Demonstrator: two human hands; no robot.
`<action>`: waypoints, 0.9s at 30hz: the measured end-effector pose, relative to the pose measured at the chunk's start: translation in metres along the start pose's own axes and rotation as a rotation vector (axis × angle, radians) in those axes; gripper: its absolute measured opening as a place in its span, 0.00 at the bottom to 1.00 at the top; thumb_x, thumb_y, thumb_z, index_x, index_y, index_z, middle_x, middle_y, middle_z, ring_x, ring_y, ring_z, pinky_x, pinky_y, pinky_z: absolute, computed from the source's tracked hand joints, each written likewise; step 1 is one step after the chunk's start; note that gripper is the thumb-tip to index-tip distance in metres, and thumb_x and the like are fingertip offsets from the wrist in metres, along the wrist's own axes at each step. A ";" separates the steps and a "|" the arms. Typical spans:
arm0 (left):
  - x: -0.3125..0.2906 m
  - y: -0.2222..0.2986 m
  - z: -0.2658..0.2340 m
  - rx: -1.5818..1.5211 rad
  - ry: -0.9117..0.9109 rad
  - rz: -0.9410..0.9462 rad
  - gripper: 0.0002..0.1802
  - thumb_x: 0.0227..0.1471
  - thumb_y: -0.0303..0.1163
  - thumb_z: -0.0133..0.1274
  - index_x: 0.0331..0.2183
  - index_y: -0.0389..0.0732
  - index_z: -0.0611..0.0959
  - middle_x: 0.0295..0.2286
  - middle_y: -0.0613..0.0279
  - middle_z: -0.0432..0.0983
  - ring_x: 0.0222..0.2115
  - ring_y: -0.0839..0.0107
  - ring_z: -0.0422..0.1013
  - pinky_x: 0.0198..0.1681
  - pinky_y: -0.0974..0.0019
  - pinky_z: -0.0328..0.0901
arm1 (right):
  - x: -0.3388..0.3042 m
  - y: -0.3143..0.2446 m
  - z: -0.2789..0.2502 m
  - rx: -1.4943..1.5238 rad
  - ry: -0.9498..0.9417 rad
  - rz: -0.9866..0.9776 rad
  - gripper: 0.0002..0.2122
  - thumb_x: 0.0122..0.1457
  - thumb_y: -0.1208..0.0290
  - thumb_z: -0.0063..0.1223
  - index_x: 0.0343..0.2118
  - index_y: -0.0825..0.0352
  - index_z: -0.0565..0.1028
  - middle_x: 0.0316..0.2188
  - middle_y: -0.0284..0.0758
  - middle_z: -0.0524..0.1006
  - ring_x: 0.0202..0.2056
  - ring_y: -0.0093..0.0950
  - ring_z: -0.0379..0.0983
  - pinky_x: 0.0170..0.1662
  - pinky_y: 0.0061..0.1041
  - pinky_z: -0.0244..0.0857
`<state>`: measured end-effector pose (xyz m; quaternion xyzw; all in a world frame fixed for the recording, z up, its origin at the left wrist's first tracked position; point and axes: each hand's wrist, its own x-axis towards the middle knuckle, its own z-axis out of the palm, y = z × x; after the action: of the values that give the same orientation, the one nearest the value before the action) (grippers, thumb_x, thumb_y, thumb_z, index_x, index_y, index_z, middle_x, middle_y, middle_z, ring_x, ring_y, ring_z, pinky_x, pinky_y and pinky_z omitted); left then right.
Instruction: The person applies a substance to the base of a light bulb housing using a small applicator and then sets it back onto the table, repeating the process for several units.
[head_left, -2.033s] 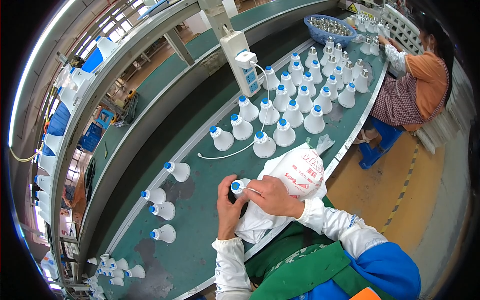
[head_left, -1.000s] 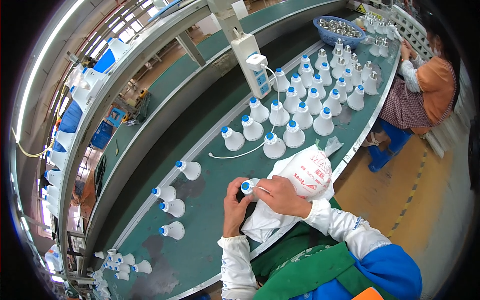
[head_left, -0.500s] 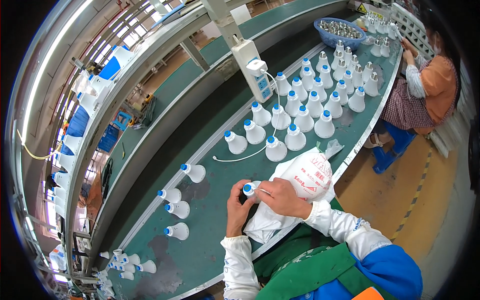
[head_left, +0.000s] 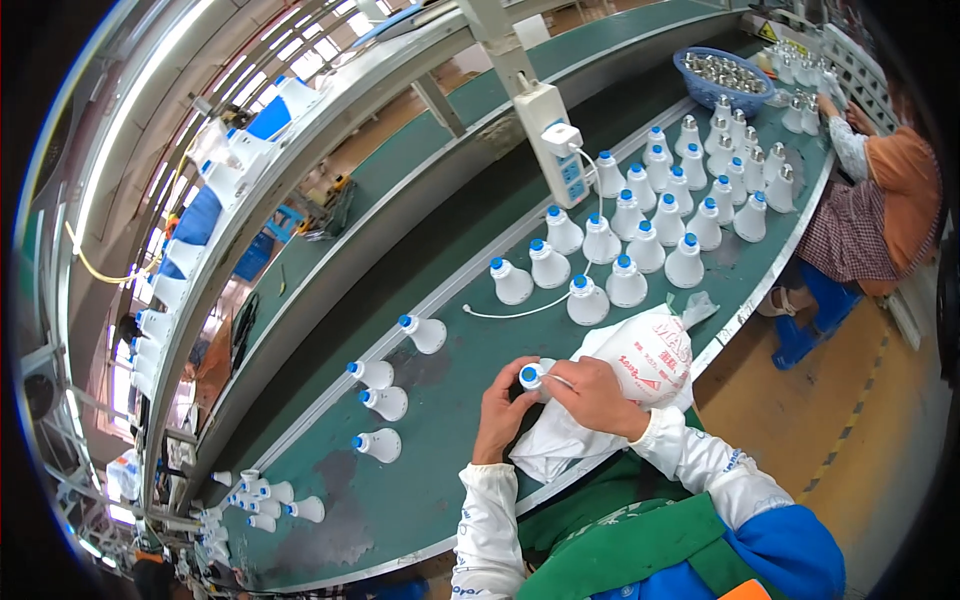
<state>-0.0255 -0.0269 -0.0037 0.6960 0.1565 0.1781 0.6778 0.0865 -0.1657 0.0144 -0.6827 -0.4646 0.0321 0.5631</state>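
A white cone-shaped bulb housing with a blue disc in its neck (head_left: 529,375) is held upright over the bench edge. The fingers of my left hand (head_left: 500,408) wrap round its left side. From the right, my right hand (head_left: 596,396) has its thumb and fingertips pinched at the neck, beside the blue disc. Whether anything small sits in that pinch is hidden. Just beyond my right hand lies a stuffed white plastic bag with red print (head_left: 645,358). White cloth or plastic (head_left: 548,440) spreads out below my hands.
Rows of similar bulb housings (head_left: 627,283) stand on the green bench (head_left: 440,460); several lie on their sides at left (head_left: 378,445). A white cable (head_left: 520,315) runs from a power strip (head_left: 552,145). Farther off are a blue basin of metal caps (head_left: 722,95) and a seated co-worker (head_left: 880,205).
The whole view has shifted, so the scene sits farther right. My hands keep their grip on the bulb housing with only slight finger movement. The co-worker's hands have moved a little.
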 end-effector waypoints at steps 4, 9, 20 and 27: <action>-0.004 0.010 -0.001 0.042 -0.041 0.042 0.26 0.40 0.16 0.54 0.46 0.37 0.75 0.44 0.64 0.71 0.46 0.72 0.66 0.52 0.70 0.58 | -0.004 0.004 -0.001 -0.045 -0.034 -0.017 0.06 0.52 0.68 0.53 0.25 0.64 0.76 0.17 0.38 0.73 0.20 0.39 0.67 0.24 0.36 0.58; -0.005 0.013 -0.004 0.091 -0.062 0.046 0.27 0.39 0.15 0.55 0.46 0.37 0.75 0.45 0.64 0.70 0.47 0.71 0.65 0.53 0.69 0.58 | -0.007 0.010 0.001 -0.054 -0.068 -0.108 0.04 0.52 0.70 0.53 0.26 0.63 0.76 0.20 0.34 0.73 0.20 0.37 0.66 0.25 0.33 0.59; 0.000 0.017 -0.001 0.129 -0.053 0.073 0.25 0.40 0.16 0.56 0.45 0.37 0.76 0.46 0.62 0.69 0.49 0.70 0.64 0.53 0.68 0.57 | -0.003 0.008 -0.007 -0.014 -0.080 -0.126 0.06 0.52 0.67 0.54 0.22 0.62 0.74 0.17 0.36 0.73 0.20 0.38 0.67 0.25 0.35 0.60; 0.021 0.008 -0.009 0.134 0.239 0.028 0.23 0.41 0.20 0.59 0.44 0.38 0.76 0.39 0.66 0.74 0.37 0.75 0.70 0.42 0.71 0.65 | -0.003 0.002 -0.009 0.061 -0.015 -0.089 0.08 0.54 0.66 0.54 0.22 0.62 0.73 0.16 0.36 0.72 0.19 0.39 0.66 0.25 0.36 0.58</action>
<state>-0.0113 -0.0094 0.0057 0.7156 0.2378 0.2583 0.6039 0.0914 -0.1740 0.0143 -0.6437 -0.4975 0.0263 0.5809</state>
